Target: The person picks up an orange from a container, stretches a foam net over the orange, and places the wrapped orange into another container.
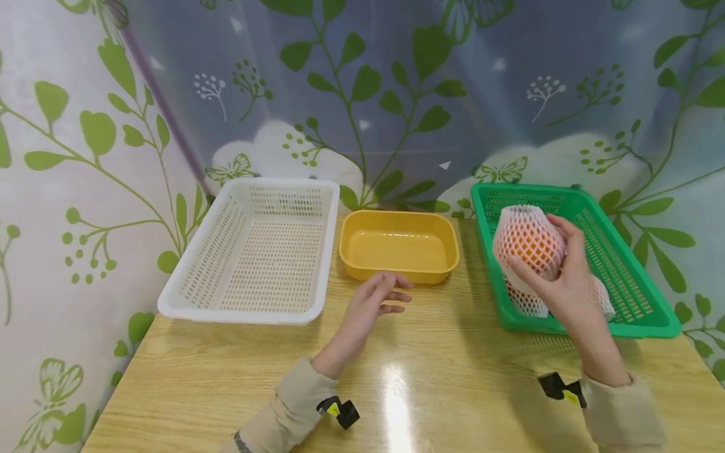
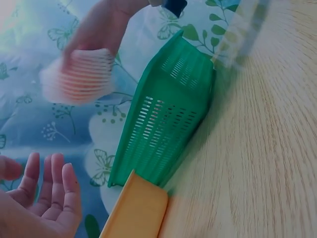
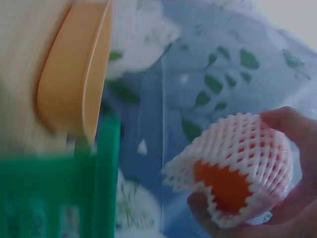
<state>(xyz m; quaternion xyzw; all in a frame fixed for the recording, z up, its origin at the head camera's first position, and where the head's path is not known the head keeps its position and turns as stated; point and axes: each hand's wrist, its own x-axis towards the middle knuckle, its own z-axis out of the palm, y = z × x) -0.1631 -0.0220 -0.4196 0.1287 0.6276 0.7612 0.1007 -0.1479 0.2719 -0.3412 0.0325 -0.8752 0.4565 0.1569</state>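
My right hand (image 1: 572, 286) grips an orange fruit (image 1: 529, 245) wrapped in a white foam net, thumb on one side and fingers on the other. The net gapes at one end, baring orange skin in the right wrist view. This fruit is held up over the green basket (image 1: 646, 330), where more white foam netting (image 1: 603, 301) shows behind the hand. My left hand (image 1: 362, 314) holds nothing; its relaxed fingers hover by the front edge of the yellow container (image 1: 433, 277).
A white slotted basket (image 1: 243, 316) stands left of the yellow container on the wooden table (image 1: 442, 377). Behind them hangs a leaf-patterned curtain (image 1: 396, 145). Each wrist wears a small black camera.
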